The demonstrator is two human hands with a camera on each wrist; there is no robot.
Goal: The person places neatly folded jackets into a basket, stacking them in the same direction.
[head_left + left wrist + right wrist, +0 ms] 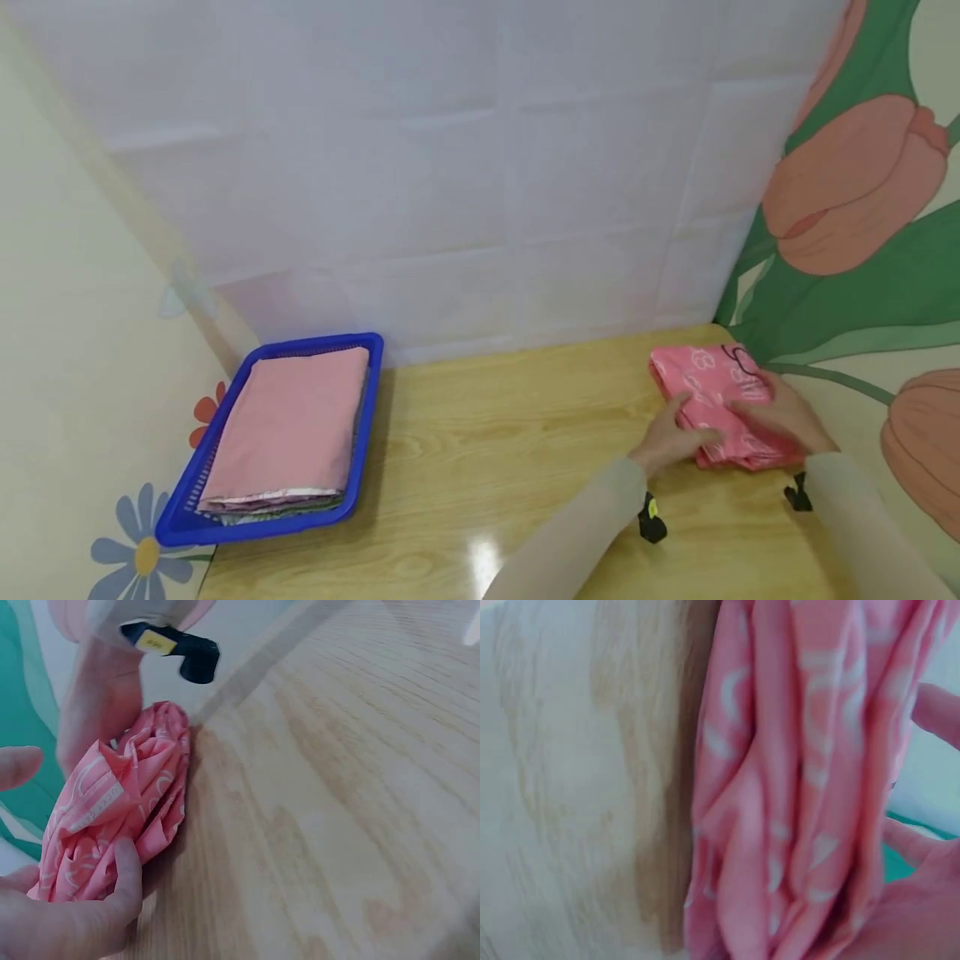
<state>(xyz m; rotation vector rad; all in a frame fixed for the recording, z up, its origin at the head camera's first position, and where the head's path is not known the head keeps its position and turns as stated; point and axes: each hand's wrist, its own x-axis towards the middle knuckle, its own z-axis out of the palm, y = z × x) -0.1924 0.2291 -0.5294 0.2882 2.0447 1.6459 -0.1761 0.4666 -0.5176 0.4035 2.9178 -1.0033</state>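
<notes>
A folded pink cloth (705, 379) with white drawings and a black line lies at the right end of the table. Its near side is bunched into loose folds (780, 795), and a pale printed strip shows in the left wrist view. My left hand (670, 437) rests on the cloth's left side, thumb and forefinger spread; from the left wrist, one straight digit (127, 870) presses the folds. Across from it, my right hand (783, 412) lies over the right side with its thumb reaching onto the top. Its other fingers are partly hidden.
At the table's left stands a blue plastic basket (363, 450) holding a stack of folded cloths with a plain pink one (292, 417) on top. A white sheet (450, 192) covers the wall behind. The flower-painted wall (847, 333) rises close to the right hand.
</notes>
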